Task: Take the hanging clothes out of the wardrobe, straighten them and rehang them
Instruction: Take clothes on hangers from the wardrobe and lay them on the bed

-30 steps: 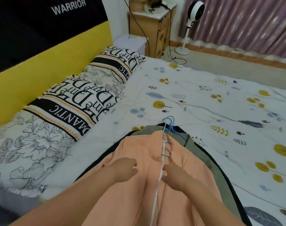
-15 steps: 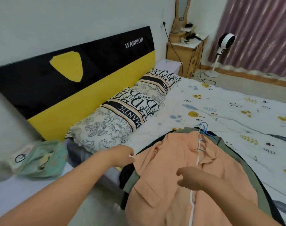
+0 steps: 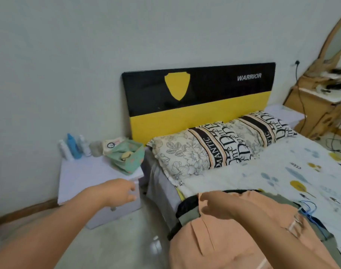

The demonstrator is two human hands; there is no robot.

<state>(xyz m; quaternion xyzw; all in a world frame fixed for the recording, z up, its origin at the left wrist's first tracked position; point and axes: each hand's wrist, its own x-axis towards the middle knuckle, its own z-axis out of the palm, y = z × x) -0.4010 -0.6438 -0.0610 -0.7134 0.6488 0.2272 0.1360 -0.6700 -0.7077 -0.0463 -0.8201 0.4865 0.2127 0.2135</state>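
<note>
left fingers (image 3: 131,192) loosely curled, empty, right hand (image 3: 214,205) blurred over peach shirt (image 3: 233,239), grip unclear

We see a plain pale wall (image 3: 72,55) behind a bed (image 3: 233,183); the headboard (image 3: 200,98) is black above and yellow below, with a yellow shield and the word WARRIOR; two patterned pillows (image 3: 220,146) lie against it; the sheet is white with yellow and blue leaves. At the left stands a low white nightstand (image 3: 84,177) with some bottles (image 3: 73,146) and a green cloth bag (image 3: 126,156); at the right, a wooden dresser (image 3: 319,105) with an oval mirror (image 3: 338,35); the floor (image 3: 107,245) is pale grey.
</note>
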